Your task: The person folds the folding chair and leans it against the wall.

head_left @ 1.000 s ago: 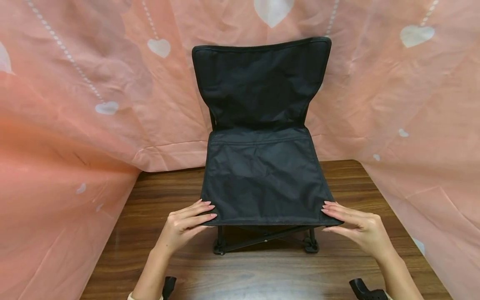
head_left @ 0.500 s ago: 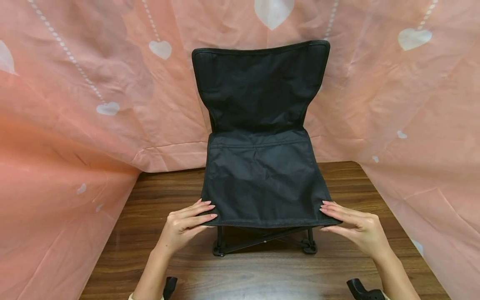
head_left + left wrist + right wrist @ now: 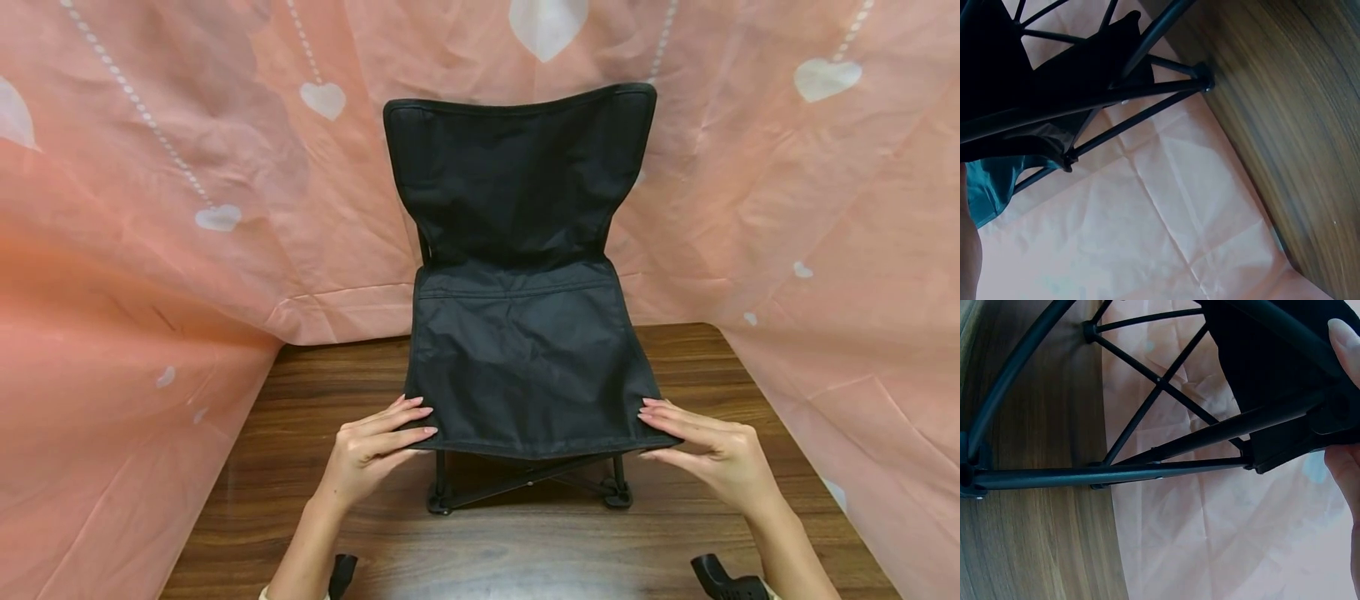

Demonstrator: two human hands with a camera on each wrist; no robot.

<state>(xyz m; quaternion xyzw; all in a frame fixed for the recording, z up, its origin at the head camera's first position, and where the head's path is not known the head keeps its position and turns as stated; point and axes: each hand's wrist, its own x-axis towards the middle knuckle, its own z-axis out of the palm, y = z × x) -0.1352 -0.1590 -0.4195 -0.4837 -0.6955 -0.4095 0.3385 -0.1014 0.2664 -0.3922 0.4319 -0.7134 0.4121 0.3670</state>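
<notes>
A black folding chair point(image 3: 528, 367) stands unfolded, with its fabric seat and backrest facing me in the head view. My left hand point(image 3: 360, 454) grips the seat's front left corner, fingers over the fabric and thumb below. At the front right corner, my right hand point(image 3: 718, 454) holds the seat the same way. The seat's front edge dips slightly in the middle. From below, the left wrist view shows dark tubular legs point(image 3: 1141, 119) and a sliver of the left hand point(image 3: 967, 250). Crossed legs point(image 3: 1160, 384) and the right thumb point(image 3: 1346, 350) appear in the right wrist view.
Brown wood-grain surface point(image 3: 517, 542) lies under the chair. Pink cloth with white hearts point(image 3: 187, 275) hangs behind it and along both sides. Black wrist-worn devices point(image 3: 723, 579) show at the bottom of the head view.
The chair's right side and my right hand have shifted slightly left. The backrest's top appears a little lower in the view, and the seat's front edge dips more in the middle. Both hands keep their grip.
</notes>
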